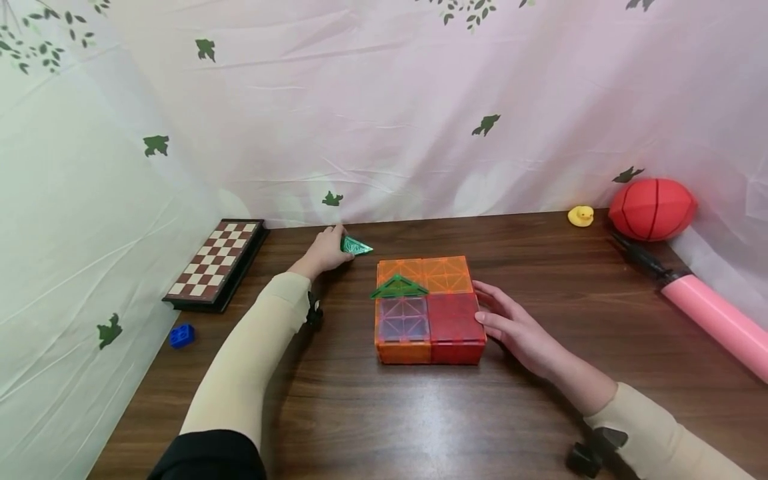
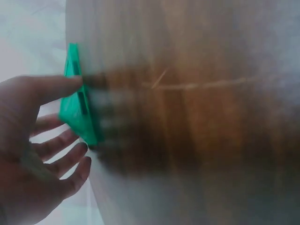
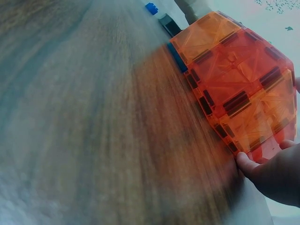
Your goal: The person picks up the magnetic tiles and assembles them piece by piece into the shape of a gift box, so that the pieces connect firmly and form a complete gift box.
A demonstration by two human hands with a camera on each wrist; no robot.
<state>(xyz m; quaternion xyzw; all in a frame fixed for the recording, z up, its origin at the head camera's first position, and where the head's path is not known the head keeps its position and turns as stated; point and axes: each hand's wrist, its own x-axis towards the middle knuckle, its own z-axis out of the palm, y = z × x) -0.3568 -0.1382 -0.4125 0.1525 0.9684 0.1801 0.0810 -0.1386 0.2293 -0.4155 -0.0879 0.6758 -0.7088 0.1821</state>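
Observation:
In the head view, my left hand (image 1: 326,251) reaches to the back of the table and pinches a green triangular magnetic tile (image 1: 357,247). The left wrist view has the thumb on one face of this green tile (image 2: 79,103), with fingers behind it. A low box of translucent magnetic tiles (image 1: 453,319), orange, red and purple, sits mid-table. Another green triangular tile (image 1: 399,287) is on top of it, towards the left. My right hand (image 1: 516,327) rests against the box's right side, fingers fairly straight; its thumb touches a lower corner of the box (image 3: 234,65) in the right wrist view.
A chessboard case (image 1: 217,260) and a blue toy brick (image 1: 182,335) lie on the left. Towards the back right are a yellow rubber duck (image 1: 581,215), a red ball (image 1: 653,209) and a pink pump (image 1: 717,323). A patterned cloth (image 1: 384,120) hangs behind the table.

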